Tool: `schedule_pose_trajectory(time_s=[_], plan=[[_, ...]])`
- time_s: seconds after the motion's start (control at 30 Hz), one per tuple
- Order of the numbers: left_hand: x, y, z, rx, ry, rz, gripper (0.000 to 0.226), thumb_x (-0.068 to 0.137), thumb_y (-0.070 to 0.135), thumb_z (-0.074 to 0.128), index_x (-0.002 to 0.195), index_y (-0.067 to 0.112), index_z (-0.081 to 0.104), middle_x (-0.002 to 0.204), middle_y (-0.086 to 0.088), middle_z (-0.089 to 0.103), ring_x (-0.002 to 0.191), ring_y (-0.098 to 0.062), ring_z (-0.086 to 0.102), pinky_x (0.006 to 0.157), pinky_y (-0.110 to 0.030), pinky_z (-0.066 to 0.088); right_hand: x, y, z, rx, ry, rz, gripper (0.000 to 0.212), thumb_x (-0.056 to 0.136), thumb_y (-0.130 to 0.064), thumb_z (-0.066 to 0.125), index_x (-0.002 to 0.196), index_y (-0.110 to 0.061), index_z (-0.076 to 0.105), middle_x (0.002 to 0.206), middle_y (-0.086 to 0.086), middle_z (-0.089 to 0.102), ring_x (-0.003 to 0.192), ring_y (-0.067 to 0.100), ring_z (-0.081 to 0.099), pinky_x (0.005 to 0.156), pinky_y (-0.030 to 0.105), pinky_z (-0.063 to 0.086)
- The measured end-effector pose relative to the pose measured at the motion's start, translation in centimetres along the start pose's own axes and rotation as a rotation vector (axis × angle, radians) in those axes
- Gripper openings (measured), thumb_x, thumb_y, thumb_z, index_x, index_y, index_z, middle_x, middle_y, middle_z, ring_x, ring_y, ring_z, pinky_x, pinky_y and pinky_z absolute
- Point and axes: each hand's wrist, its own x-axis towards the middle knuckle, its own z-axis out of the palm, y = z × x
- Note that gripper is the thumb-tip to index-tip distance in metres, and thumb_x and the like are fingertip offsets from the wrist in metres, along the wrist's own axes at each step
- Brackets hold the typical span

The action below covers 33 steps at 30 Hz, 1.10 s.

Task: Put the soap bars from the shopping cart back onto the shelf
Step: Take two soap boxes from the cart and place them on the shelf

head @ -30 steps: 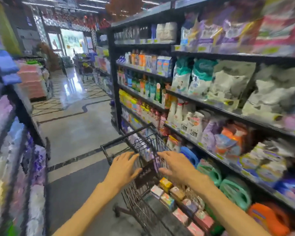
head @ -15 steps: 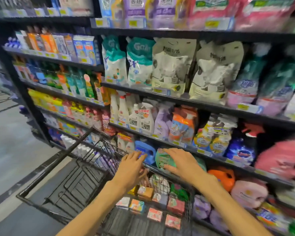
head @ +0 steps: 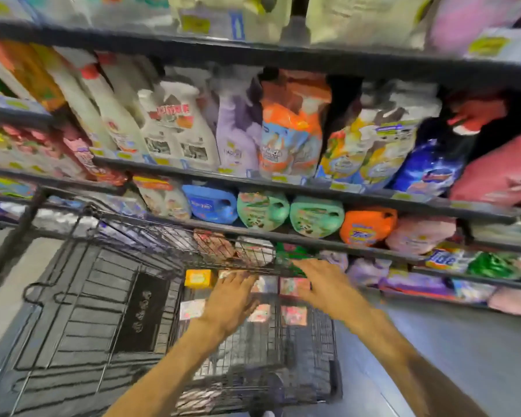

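Detergent pouches (head: 289, 127) in orange, lilac, yellow and blue stand packed along a dark rack tier at twelve o'clock. White spray bottles (head: 175, 127) lean at eleven o'clock. One tier down, a blue jug (head: 209, 203), two green jugs (head: 286, 212) and an orange jug (head: 367, 225) lie side by side. A Tide box (head: 447, 260) sits at three o'clock. Grey floor (head: 475, 356) shows at four o'clock.

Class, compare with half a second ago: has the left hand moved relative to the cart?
Yes. The left hand has dropped from the cart rim down toward the soap bars.
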Motion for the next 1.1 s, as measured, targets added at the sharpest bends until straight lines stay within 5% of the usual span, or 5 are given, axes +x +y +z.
schedule_pose_trajectory(time_s=[0.43,0.57,0.9,1.0,1.1], plan=[[11.1,-5.6,22.5,0.014,-0.283,-0.038,0.066,0.095,0.025,0.059,0.151,0.018,0.025,0.163,-0.005,0.013,0.149,-0.029,0.016,0.12,-0.045,0.016,4.8,5.5,18.4,0.166,-0.165,0.17,0.059,0.091,-0.049,0.049,0.146,-0.037,0.032,0.145,-0.01,0.043,0.134,0.017,0.041,0.112,0.039,0.033],[12.2,-5.4,27.8,0.032,-0.372,-0.026,0.05,0.096,0.02,0.058,0.142,0.017,0.038,0.153,-0.008,0.039,0.137,-0.024,0.043,0.111,-0.039,0.04,5.3,5.6,21.9,0.084,-0.196,0.175,0.055,0.095,-0.046,0.051,0.145,-0.028,0.037,0.144,-0.002,0.048,0.132,0.022,0.046,0.109,0.038,0.038],[13.3,-5.5,29.6,0.091,-0.275,-0.113,0.073,0.082,0.003,0.069,0.143,0.011,0.03,0.147,-0.014,0.034,0.136,-0.031,0.034,0.114,-0.043,0.032,3.9,6.2,24.4,0.185,-0.173,0.166,0.053,0.095,-0.036,0.057,0.143,-0.021,0.042,0.141,0.001,0.052,0.129,0.021,0.049,0.106,0.039,0.042],[12.4,-5.4,29.5,0.071,-0.239,-0.087,0.082,0.076,0.009,0.077,0.141,0.012,0.028,0.139,-0.01,0.044,0.129,-0.027,0.039,0.114,-0.041,0.034,4.0,6.0,24.6,0.141,-0.086,0.174,0.048,0.092,-0.034,0.063,0.135,-0.017,0.052,0.13,0.004,0.061,0.119,0.023,0.058,0.098,0.039,0.05],[11.9,-5.9,29.5,0.092,-0.212,-0.057,0.067,0.08,0.013,0.074,0.134,0.012,0.035,0.129,-0.007,0.052,0.118,-0.023,0.046,0.107,-0.039,0.04,5.0,6.5,25.6,-0.011,-0.045,0.162,0.046,0.088,-0.036,0.066,0.129,-0.017,0.055,0.113,0.001,0.065,0.101,0.019,0.065,0.085,0.032,0.056]])
